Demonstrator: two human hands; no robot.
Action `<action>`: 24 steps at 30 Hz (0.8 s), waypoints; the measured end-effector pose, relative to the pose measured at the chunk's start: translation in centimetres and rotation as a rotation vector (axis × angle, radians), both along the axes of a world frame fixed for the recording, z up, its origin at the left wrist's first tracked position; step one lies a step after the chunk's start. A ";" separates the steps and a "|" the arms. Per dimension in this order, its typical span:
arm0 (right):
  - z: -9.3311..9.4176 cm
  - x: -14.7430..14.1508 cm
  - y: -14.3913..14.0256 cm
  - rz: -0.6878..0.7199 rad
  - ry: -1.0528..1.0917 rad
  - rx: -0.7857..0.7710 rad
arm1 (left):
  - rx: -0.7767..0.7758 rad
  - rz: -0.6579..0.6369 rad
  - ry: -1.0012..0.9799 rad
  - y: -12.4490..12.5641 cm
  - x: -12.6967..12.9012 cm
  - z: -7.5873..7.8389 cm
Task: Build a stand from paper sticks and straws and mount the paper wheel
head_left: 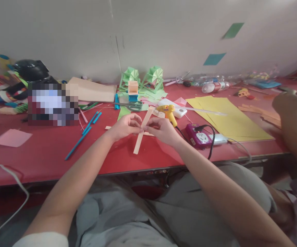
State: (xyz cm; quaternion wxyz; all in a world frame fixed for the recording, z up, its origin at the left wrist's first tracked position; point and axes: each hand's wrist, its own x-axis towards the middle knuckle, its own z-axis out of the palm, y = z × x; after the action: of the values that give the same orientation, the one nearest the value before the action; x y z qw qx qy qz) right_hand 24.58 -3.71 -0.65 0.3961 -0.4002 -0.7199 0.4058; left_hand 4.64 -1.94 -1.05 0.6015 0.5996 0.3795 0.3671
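Observation:
My left hand point(124, 126) and my right hand point(162, 130) meet above the red table point(43, 154), both pinching crossed wooden craft sticks point(141, 135) at their joint. One long stick runs diagonally from upper right to lower left; a second lies crosswise behind my fingers. A yellow glue gun point(167, 112) rests just beyond my right hand, its black cord running toward a purple power strip point(200, 135).
Green scissors point(131, 105), blue paper rolls point(86, 132), pink paper point(11, 137), yellow sheets point(228, 115) and green paper models point(143, 80) lie on the table. Plastic bottles point(210, 85) sit at the back. Another person's arm point(292, 116) reaches in at the right.

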 end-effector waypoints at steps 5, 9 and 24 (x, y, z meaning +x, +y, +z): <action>-0.8 -0.4 -0.1 -0.044 -0.029 0.191 | -0.090 0.045 0.038 0.3 0.0 0.0; -1.1 -0.5 -0.3 -0.029 -0.040 0.286 | -0.103 0.092 0.015 0.2 0.0 0.1; -0.6 0.1 -0.5 -0.029 -0.072 0.175 | 0.176 0.008 0.152 -0.1 0.3 -0.3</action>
State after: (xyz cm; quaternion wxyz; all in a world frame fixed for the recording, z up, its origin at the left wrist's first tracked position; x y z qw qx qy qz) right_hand 24.68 -4.17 -1.27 0.4091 -0.3887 -0.7606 0.3210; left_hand 4.97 -2.01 -1.30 0.5147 0.6746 0.3927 0.3548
